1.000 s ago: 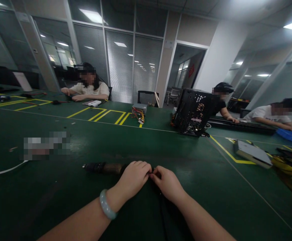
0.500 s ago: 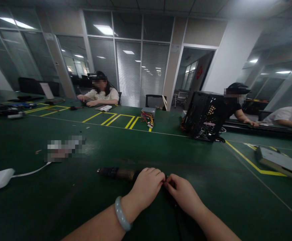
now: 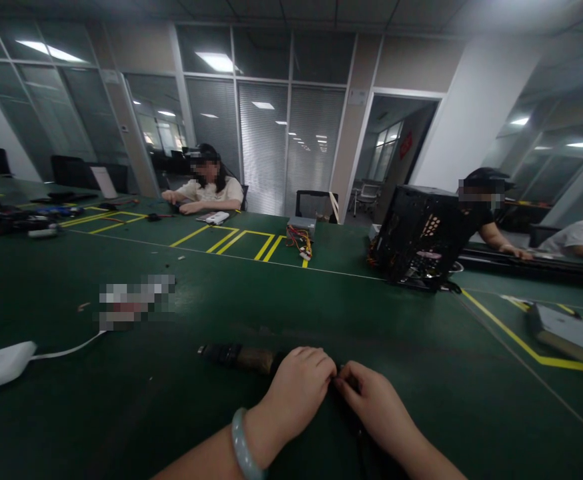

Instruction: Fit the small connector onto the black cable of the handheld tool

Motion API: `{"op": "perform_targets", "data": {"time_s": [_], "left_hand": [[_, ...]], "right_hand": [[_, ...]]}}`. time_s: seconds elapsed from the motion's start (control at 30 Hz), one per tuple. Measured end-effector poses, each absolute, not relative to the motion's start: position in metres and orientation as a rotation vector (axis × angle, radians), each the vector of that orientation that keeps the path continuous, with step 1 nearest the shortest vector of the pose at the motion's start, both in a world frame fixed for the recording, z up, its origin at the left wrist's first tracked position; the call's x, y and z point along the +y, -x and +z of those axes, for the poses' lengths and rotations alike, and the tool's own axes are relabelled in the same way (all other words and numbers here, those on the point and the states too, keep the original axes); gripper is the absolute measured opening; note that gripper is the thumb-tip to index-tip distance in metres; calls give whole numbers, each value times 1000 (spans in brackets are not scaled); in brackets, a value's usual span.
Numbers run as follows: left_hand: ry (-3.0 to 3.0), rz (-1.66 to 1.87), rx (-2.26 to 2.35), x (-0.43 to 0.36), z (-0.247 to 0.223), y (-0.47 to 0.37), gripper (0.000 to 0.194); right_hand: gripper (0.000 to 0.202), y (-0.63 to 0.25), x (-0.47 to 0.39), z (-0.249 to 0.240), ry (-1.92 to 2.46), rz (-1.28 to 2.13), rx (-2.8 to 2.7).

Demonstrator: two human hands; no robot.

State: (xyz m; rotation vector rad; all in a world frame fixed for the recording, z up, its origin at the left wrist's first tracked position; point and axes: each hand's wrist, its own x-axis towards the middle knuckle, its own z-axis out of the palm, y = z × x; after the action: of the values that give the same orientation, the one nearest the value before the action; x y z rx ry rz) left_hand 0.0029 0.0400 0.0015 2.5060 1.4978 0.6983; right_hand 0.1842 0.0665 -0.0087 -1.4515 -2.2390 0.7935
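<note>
A dark electric screwdriver [image 3: 254,360] lies flat on the green table, its metal tip pointing left. My left hand [image 3: 302,385], with a pale bangle at the wrist, is closed over the tool's rear part and covers it. Just right of it, my right hand [image 3: 374,397] pinches at the tail end, where a dark cord [image 3: 360,437] runs down between my forearms. The fingertips of both hands almost meet, and the exact spot they grip is partly hidden.
Left lies a white power strip [image 3: 1,367] with a white cable. A black computer case [image 3: 416,237] stands at back right, near a grey metal box [image 3: 571,333]. A power supply [image 3: 301,228] with coloured wires sits farther back. Other people sit across the table.
The view has shifted slightly, so everything appears a little lower and farther right. Both hands keep nearly the same pose on the screwdriver and cord.
</note>
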Motion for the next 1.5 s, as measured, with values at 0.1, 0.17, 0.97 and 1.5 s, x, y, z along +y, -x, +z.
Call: {"op": "perform_targets", "data": {"time_s": [0.1, 0.17, 0.97, 1.5], "left_hand": [[-2494, 697, 1501, 40, 2, -3, 11], [-2468, 697, 1533, 40, 3, -4, 10], [-2428, 807, 1576, 43, 2, 3, 15], [-2462, 710, 1603, 44, -2, 2, 17]], "right_hand": [[14, -184, 67, -9, 1456, 795, -2230], [14, -184, 67, -9, 1459, 798, -2222], [12, -183, 67, -2, 1474, 832, -2216], [11, -187, 65, 2, 1462, 787, -2231]]}}
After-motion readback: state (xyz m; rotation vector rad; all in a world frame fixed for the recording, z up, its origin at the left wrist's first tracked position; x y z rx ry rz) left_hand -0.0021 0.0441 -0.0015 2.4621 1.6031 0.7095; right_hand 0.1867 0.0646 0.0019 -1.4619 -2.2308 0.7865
